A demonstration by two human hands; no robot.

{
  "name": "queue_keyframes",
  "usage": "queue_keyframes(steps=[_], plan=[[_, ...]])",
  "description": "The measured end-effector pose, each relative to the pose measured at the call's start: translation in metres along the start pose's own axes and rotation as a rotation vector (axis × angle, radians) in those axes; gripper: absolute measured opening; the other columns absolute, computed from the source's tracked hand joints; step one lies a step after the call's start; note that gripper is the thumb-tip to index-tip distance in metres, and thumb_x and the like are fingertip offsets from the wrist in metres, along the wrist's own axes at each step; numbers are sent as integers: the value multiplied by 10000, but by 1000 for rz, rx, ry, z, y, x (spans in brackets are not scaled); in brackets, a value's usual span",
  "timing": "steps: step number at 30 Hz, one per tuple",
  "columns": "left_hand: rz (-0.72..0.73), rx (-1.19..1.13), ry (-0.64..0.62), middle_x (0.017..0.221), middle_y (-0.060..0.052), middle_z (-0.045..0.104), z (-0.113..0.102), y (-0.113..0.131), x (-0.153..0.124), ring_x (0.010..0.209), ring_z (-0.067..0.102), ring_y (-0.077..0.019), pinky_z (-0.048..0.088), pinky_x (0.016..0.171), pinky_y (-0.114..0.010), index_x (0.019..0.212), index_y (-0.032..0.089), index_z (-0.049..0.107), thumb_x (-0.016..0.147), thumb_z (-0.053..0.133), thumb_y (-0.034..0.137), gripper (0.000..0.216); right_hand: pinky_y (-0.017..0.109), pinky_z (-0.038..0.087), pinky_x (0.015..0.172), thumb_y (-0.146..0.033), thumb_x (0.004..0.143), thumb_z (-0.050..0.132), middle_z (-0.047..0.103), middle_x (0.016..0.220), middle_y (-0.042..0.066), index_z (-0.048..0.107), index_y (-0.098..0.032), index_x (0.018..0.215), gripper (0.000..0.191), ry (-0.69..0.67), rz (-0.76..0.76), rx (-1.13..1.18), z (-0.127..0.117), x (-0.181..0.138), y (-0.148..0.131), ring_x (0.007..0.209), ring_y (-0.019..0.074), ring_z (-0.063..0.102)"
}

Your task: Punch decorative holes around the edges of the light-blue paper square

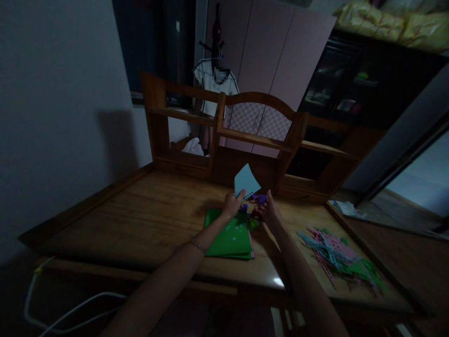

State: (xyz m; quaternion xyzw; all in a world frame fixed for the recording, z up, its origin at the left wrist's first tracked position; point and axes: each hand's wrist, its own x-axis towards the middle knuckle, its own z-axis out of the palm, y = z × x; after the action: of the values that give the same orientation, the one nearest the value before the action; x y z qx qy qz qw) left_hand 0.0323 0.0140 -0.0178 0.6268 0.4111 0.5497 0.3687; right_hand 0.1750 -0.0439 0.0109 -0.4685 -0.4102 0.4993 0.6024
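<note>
My left hand [233, 204] is closed on a light blue sheet of paper [247, 179], pinched at its lower edge. A row of small holes runs along that edge, and the sheet stands up from the hand. To its right, my right hand [268, 211] has its fingers curled at a small purple object [261, 199], whose kind I cannot make out. Other small purple, red and green pieces lie between the hands, partly hidden. Beneath the left hand lies a stack of green sheets [228, 238] with small pale bits on top and a pink edge showing.
A pile of pink, blue and green paper strips [340, 255] lies at the right of the wooden table [140, 220]. A wooden shelf unit [257, 98] rises along the back. White cables [70, 320] hang at the front left.
</note>
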Motion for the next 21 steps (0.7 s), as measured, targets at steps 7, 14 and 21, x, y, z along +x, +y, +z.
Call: queue_keyframes(steps=[7,14,21], plan=[[-31,-26,-8,613,-26,618,0,2,-1,573,559,-145,410,568,-221,712,122,645,797,458,529,455,291,492,494,-693,719,468,682,798,101,626,-187,761,532,23,-31,-4,2,-3,0,562,169,619],[-5,6,-7,629,-42,628,1,2,0,611,575,-160,428,618,-232,751,111,668,806,445,530,478,272,508,577,-615,719,547,690,888,108,649,-172,835,469,62,-68,-24,2,-7,-2,790,218,662],[5,-24,-9,707,-50,656,1,2,-1,654,595,-162,428,626,-228,758,121,668,808,449,525,462,291,497,723,-570,744,548,673,993,103,666,-172,886,439,2,-98,-18,2,-8,-3,943,227,627]])
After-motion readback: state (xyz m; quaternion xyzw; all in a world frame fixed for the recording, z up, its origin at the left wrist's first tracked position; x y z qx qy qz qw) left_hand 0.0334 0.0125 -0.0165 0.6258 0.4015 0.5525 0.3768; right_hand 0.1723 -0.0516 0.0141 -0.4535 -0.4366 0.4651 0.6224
